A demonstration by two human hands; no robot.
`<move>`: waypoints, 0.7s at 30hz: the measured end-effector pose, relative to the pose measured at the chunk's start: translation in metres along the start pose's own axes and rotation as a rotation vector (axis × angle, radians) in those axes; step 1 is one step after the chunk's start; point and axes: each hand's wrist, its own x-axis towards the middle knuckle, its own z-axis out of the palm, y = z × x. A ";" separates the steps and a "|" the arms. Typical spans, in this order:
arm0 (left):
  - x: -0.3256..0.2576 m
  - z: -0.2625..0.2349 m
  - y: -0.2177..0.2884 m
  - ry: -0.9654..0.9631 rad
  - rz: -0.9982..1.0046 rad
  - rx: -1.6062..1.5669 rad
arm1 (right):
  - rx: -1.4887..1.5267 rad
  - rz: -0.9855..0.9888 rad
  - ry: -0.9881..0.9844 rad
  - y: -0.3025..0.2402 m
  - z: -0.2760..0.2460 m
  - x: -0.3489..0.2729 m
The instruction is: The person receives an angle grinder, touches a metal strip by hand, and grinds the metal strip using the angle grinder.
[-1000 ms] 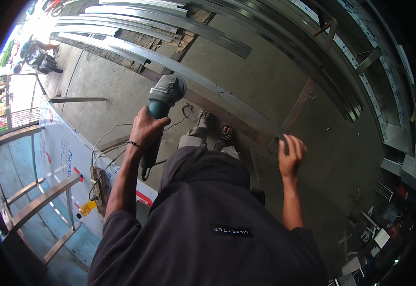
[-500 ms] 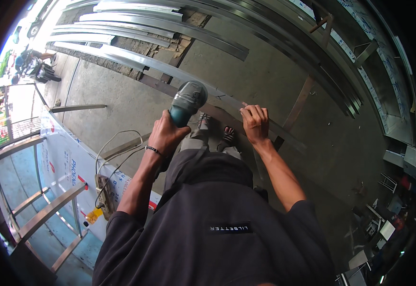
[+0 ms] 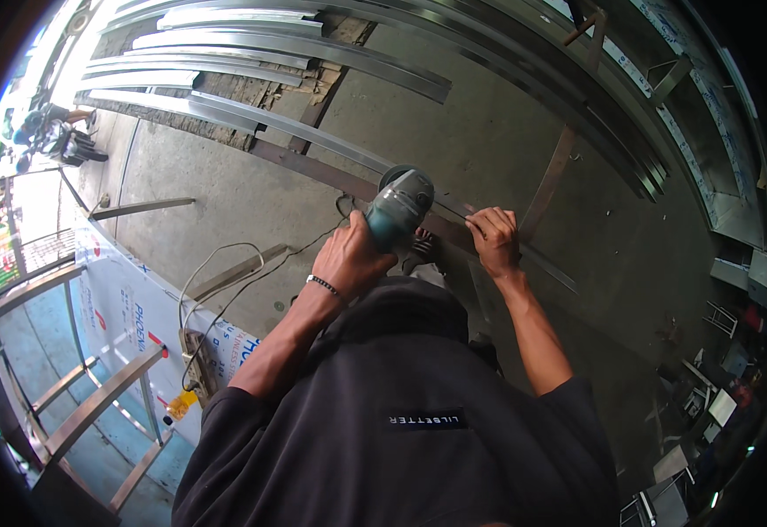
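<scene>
Down at the middle of the view, the left hand [image 3: 352, 256] is wrapped round the angle grinder [image 3: 407, 198], disc end pointing away from the body; the right hand [image 3: 495, 239], apart from it, has its fingers curled at the long metal bar [image 3: 339, 145], though whether they pinch it or merely hover cannot be told; that bar slants across just ahead of the sandalled foot [image 3: 422, 245], close along a brown beam [image 3: 304, 165], and the grinder's head is right over or beside it, contact unclear; no gap or severed piece shows, so progress on the bar looks slight, its visible run left in one length; outward now, its far end juts past the right hand above concrete floor [image 3: 629, 263], the roomier side; tighter on the left, where looped cord [image 3: 225, 246] lies near the forearm, with a film-covered panel [image 3: 129, 294] and metal frame [image 3: 107, 400] beyond; up top, stacked metal lengths [image 3: 348, 63] and long channels [image 3: 532, 77] edge the space.
</scene>
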 end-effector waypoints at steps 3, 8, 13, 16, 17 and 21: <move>0.002 0.002 0.000 0.002 0.012 0.004 | 0.025 0.010 0.000 0.002 0.000 -0.002; 0.006 -0.004 -0.012 0.060 -0.021 0.000 | 0.047 0.000 0.008 0.008 0.001 -0.004; 0.013 -0.027 -0.033 0.117 -0.106 -0.031 | 0.069 -0.003 -0.010 0.010 -0.001 -0.005; 0.026 -0.041 -0.055 0.229 -0.119 -0.046 | 0.076 0.005 -0.010 0.010 -0.002 -0.006; 0.027 -0.049 -0.060 0.243 -0.145 -0.051 | 0.075 0.008 -0.010 0.009 -0.003 -0.006; 0.040 -0.074 -0.086 0.332 -0.197 -0.070 | 0.065 0.016 -0.011 0.009 -0.008 -0.007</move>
